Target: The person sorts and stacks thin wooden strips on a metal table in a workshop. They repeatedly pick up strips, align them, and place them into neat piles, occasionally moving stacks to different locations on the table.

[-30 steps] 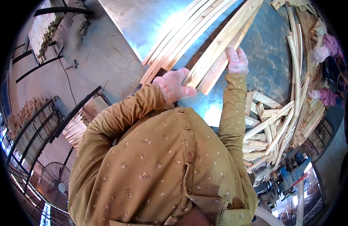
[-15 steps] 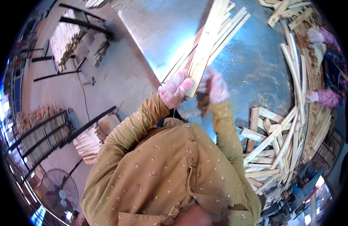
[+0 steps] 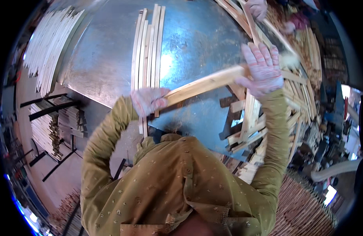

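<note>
A pale wooden board (image 3: 207, 83) slants across the middle, its right end raised toward the far side. My left hand (image 3: 149, 101), in a white and pink knit glove, is closed round its left end. My right hand (image 3: 263, 70), gloved alike, is open with the fingers spread. The board's far end meets it near the thumb; whether they touch I cannot tell. Under my left hand several narrow wooden strips (image 3: 147, 59) lie side by side on the metal table (image 3: 201, 43), pointing away from me.
Loose wooden pieces (image 3: 250, 114) lie jumbled at the right, partly behind my right forearm. Beyond them, another person's gloved hand (image 3: 257, 8) is near more strips. Stacked strips (image 3: 51, 43) stand at the far left, and a rack with wood (image 3: 45, 131) is below them.
The view has swung to the right. The board has turned from pointing away to lying across me. My right hand has moved out to the right and spread open.
</note>
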The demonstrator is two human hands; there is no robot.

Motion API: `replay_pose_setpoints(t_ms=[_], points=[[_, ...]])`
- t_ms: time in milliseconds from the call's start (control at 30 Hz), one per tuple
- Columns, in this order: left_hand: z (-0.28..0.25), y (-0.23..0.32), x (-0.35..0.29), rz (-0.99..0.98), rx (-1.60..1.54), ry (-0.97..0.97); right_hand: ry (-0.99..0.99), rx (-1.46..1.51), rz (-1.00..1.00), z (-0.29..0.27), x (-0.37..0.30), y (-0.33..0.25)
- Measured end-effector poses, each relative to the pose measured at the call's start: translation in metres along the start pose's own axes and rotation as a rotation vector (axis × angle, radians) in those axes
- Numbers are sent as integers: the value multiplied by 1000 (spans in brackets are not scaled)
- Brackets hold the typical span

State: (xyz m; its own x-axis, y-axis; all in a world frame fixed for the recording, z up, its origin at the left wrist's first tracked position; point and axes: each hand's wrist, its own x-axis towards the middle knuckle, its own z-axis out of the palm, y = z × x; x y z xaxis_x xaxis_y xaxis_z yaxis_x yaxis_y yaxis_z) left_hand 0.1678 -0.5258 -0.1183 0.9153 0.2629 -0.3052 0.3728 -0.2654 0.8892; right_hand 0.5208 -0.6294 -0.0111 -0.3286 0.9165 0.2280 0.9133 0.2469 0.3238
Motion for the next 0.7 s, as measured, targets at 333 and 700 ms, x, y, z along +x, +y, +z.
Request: replay_pose_setpoints(t_ms=[333,700], points=[[31,2,146,88,329,354,-80,1190,1604,-59,-329,-138],[173,-34,152,-198,1042,464,852,808,2166,-62,-564,-290]])
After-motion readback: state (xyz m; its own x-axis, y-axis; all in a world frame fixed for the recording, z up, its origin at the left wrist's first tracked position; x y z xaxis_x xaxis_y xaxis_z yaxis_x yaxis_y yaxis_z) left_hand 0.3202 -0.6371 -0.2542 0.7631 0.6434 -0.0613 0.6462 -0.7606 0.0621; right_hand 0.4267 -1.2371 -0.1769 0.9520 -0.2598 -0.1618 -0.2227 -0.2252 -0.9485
